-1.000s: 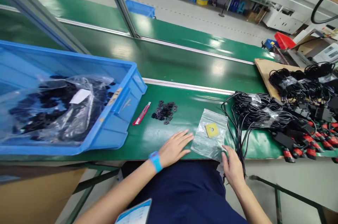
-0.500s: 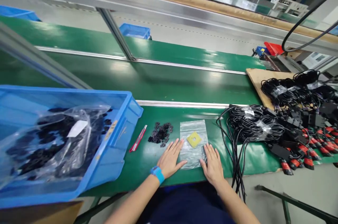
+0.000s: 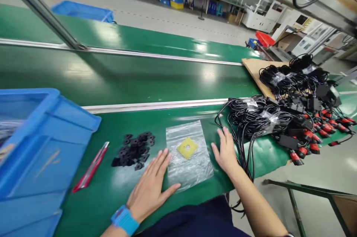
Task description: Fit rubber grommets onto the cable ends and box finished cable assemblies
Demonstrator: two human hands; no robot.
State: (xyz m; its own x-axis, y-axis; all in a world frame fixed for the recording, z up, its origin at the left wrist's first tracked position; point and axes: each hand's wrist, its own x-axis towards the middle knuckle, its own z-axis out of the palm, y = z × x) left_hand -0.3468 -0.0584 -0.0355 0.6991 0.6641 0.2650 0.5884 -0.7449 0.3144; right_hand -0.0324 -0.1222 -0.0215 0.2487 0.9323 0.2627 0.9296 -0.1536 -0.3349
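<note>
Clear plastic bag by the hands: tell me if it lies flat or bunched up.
Flat. The clear plastic bag lies spread on the green table, a yellow square showing inside; the left hand touches its edge.

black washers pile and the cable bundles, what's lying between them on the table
In the head view, a clear plastic bag with a yellow square piece in it; the left hand and right hand flank it.
</note>
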